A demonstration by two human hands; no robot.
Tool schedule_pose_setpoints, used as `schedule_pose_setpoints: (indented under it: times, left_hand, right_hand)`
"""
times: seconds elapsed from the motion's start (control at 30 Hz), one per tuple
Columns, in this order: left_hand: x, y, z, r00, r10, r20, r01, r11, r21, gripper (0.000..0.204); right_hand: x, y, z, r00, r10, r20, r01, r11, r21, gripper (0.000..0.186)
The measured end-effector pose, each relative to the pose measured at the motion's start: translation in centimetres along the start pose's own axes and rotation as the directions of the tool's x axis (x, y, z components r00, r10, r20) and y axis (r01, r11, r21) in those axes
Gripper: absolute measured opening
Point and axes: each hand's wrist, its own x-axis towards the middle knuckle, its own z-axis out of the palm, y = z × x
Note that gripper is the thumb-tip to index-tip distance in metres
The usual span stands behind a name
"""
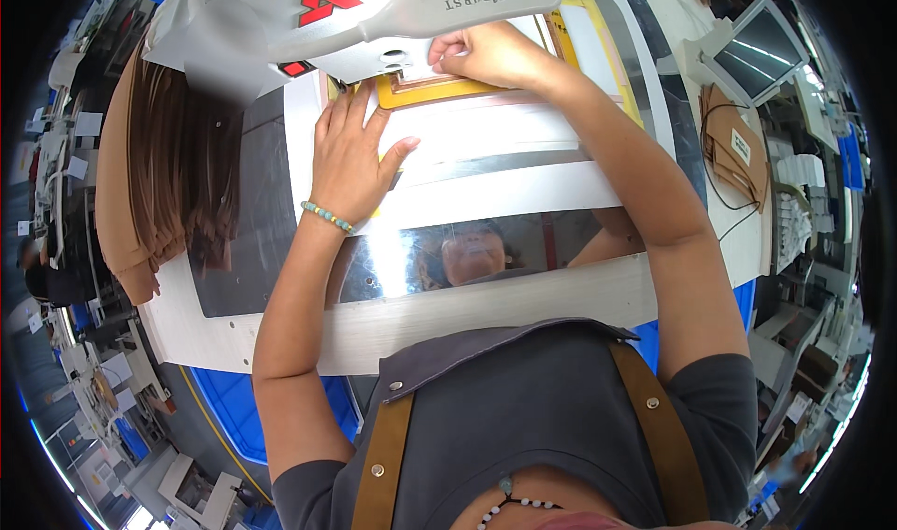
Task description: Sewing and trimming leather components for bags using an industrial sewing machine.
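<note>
My left hand [360, 161] rests on the white sheet [475, 130] below the grey-white machine head [341, 11], its fingers stretched toward the left corner of a yellow-edged template [439, 97]. A bead bracelet is on that wrist. My right hand [491, 58] is over the template beside the machine, thumb and index finger pinched at its inner part; what they hold, if anything, I cannot make out. The machine partly hides the template.
Stacked brown fabric pieces [140, 175] lie left on dark plates. A reflective metal strip [374, 273] runs along the table's front edge [467, 308]. At the right are a tilted screen [752, 49], brown pieces [733, 142] and a loose cable. Blue bins [234, 408] stand below.
</note>
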Motion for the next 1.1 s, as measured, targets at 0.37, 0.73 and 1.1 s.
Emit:
schedule_pose_setpoints:
  times: [0.37, 0.73, 1.1]
  left_hand:
    - [0.0, 0.1, 0.3, 0.999, -0.025, -0.042, 0.026, 0.999, 0.021, 0.062]
    - [0.0, 0.1, 0.7, 0.998, -0.035, -0.049, 0.037, 0.999, 0.034, 0.061]
    - [0.1, 0.3, 0.8, 0.995, -0.021, -0.101, 0.026, 0.998, 0.053, 0.060]
  right_hand:
    - [-2.4, 3.4, -9.7, 0.964, 0.255, 0.079, -0.208, 0.902, -0.378, 0.021]
    - [-3.2, 2.2, -9.9, 0.911, 0.307, 0.276, -0.192, 0.907, -0.375, 0.007]
    - [-0.1, 0.1, -9.8, 0.812, 0.419, 0.406, -0.076, 0.766, -0.638, 0.012]
